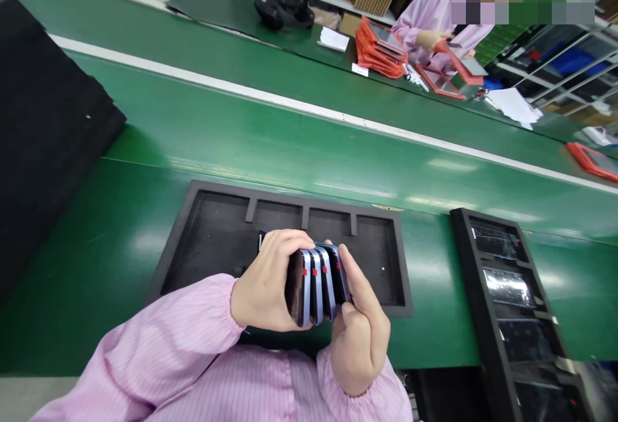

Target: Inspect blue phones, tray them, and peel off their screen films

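Several smartphones (317,287) with blue-grey edges and small red marks stand side by side between my two hands, over the near part of a black foam tray (405,280). My left hand (270,280) wraps round the left side of this stack, thumb below and fingers above. On the right, my right hand (362,332) grips the rightmost phone (341,274), which leans slightly apart from the others at the bottom. A small dark item with a pale edge shows just behind my left hand; I cannot make out what it is.
To the right lies another black foam tray (476,293) with dark, shiny flat items in its compartments. Black foam sheets (53,132) are stacked at left. Across the green bench, a co-worker's hand (434,38) holds a red-framed device beside a stack of red-framed devices (379,52).
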Demonstrator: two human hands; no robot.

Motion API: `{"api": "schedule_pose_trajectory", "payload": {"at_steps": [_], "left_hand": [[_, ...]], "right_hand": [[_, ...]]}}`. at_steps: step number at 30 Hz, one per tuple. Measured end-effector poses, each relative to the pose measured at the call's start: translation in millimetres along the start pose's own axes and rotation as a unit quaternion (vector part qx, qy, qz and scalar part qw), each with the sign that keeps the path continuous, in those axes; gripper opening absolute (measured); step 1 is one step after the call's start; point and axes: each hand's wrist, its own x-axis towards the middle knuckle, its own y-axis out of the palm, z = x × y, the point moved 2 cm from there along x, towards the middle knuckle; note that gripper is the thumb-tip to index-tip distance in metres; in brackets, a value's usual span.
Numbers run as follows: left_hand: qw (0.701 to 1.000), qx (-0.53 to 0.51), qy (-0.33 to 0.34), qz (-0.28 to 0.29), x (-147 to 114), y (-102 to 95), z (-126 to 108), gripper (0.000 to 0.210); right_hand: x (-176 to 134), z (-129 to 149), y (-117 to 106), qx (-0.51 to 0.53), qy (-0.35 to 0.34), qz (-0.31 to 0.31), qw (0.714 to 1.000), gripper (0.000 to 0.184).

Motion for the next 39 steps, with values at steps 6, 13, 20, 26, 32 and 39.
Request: {"api": "schedule_pose_trajectory", "payload": {"at_steps": [6,13,20,26,32,39], "left_hand": [[1.000,0.000,-0.003,-0.002,0.2,0.1,0.1,0.074],[1.000,0.001,-0.005,0.002,0.0,-0.4,0.0,0.076],[1.000,-0.002,-0.006,0.007,-1.0,-0.2,0.9,0.076],[1.000,-0.006,-0.007,0.005,-2.0,0.3,1.7,0.079],[1.000,-0.010,-0.013,0.008,-4.3,1.2,3.2,0.081],[1.000,-0.008,-0.020,0.003,-4.9,1.2,3.2,0.084]], "right_hand": [[0.2,-2.8,-1.1,-0.026,-0.001,0.006,1.000,0.053],[-0.7,-0.9,-0.1,-0.005,0.006,0.013,1.000,0.056],[3.0,3.2,1.5,0.022,0.009,0.013,1.000,0.057],[3.9,3.6,0.7,0.006,0.009,0.015,1.000,0.054],[2.4,2.1,0.0,0.058,0.032,0.026,0.997,0.057],[-6.3,-5.8,4.0,0.095,0.069,0.022,0.993,0.050]]}}
